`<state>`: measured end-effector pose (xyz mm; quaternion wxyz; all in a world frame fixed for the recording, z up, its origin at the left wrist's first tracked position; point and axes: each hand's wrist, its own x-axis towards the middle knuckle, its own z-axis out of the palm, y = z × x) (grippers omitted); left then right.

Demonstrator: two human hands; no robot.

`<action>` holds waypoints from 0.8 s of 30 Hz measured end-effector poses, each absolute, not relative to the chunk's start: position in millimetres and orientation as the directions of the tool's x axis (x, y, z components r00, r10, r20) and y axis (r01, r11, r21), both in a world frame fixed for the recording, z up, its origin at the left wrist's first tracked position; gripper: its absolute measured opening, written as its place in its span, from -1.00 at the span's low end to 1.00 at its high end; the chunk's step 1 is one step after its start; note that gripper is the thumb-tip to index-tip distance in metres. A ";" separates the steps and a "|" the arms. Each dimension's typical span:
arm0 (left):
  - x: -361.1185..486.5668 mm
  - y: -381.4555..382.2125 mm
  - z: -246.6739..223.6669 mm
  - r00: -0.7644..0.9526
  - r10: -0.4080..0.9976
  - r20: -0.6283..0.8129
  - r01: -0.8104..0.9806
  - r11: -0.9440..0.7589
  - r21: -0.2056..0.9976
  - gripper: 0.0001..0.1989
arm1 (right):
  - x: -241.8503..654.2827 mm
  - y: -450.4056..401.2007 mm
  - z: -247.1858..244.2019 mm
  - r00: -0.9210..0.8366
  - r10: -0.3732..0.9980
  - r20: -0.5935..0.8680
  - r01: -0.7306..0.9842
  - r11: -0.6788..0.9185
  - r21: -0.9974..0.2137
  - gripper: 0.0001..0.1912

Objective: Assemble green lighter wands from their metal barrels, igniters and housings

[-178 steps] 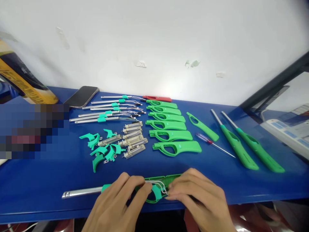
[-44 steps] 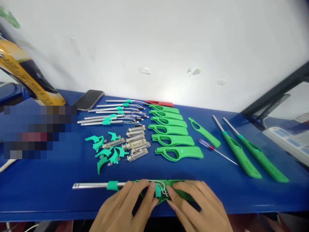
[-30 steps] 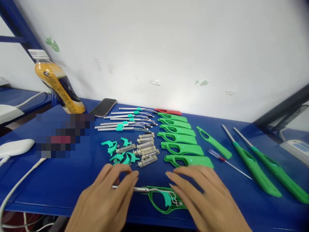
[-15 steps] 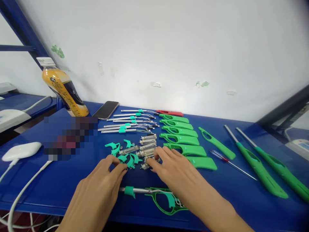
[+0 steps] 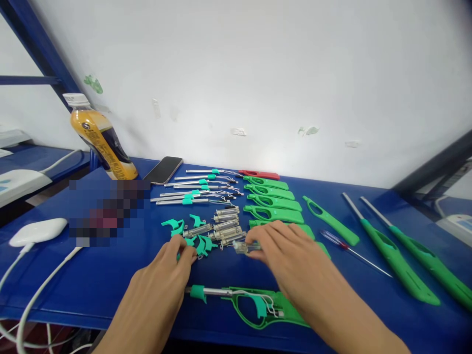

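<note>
My right hand (image 5: 291, 250) pinches a clear plastic lighter fuel tank (image 5: 241, 247) just right of a cluster of similar clear tanks (image 5: 225, 223). My left hand (image 5: 167, 268) is at the near left of a small pile of teal triggers (image 5: 201, 245), its thumb and fingers closed; a bit of teal shows between them, so it grips a trigger, mostly hidden. In front of both hands lies an open green lighter half-shell (image 5: 245, 319) with a metal tube (image 5: 217, 292), a teal trigger and thin wires in it. My right forearm hangs over its right end.
Behind are rows of metal tubes with wires (image 5: 184, 194) and green handle shells (image 5: 275, 202), with one red shell (image 5: 260, 174). At right lie a screwdriver (image 5: 342, 244) and two long green lighters (image 5: 400, 258). A phone (image 5: 164, 170), a bottle (image 5: 103, 137) and white cables (image 5: 47, 290) are at left.
My right hand has taken a clear fuel tank from the cluster and moved right with it. My left hand stays by the teal pile, barely shifted.
</note>
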<state>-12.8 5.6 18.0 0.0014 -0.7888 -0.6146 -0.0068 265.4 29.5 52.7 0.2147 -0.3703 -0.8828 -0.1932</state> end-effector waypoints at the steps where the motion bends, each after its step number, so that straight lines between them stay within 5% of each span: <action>1: -13.9 4.8 18.1 0.247 0.969 0.017 0.969 -0.248 0.008 -0.39 | 271.2 28.2 57.3 -0.611 0.582 0.537 0.750 0.642 0.159 -0.86; 6: -22.6 -2.7 24.5 0.272 0.951 0.149 0.959 -0.280 0.039 -0.39 | 287.5 20.1 67.9 -0.507 0.662 0.552 0.807 0.589 0.035 -0.79; 10: -12.8 11.1 48.3 0.172 0.914 0.368 0.844 -0.330 0.424 -0.68 | 287.3 15.8 66.5 -0.443 0.739 0.508 0.815 0.568 -0.115 -0.75; 11: -7.0 18.0 55.2 0.110 0.934 0.339 0.774 -0.294 0.561 -0.72 | 286.6 15.9 66.0 -0.432 0.763 0.482 0.806 0.566 -0.174 -0.73; 15: 19.2 42.0 74.1 0.123 0.958 0.257 0.656 -0.273 0.704 -0.68 | 282.8 20.3 65.9 -0.434 0.811 0.391 0.738 0.569 -0.362 -0.85; 24: 43.8 43.8 72.7 0.228 0.973 0.037 0.293 -0.105 0.950 -0.59 | 264.2 23.8 62.6 -0.422 0.804 0.419 0.660 0.589 -0.467 -0.83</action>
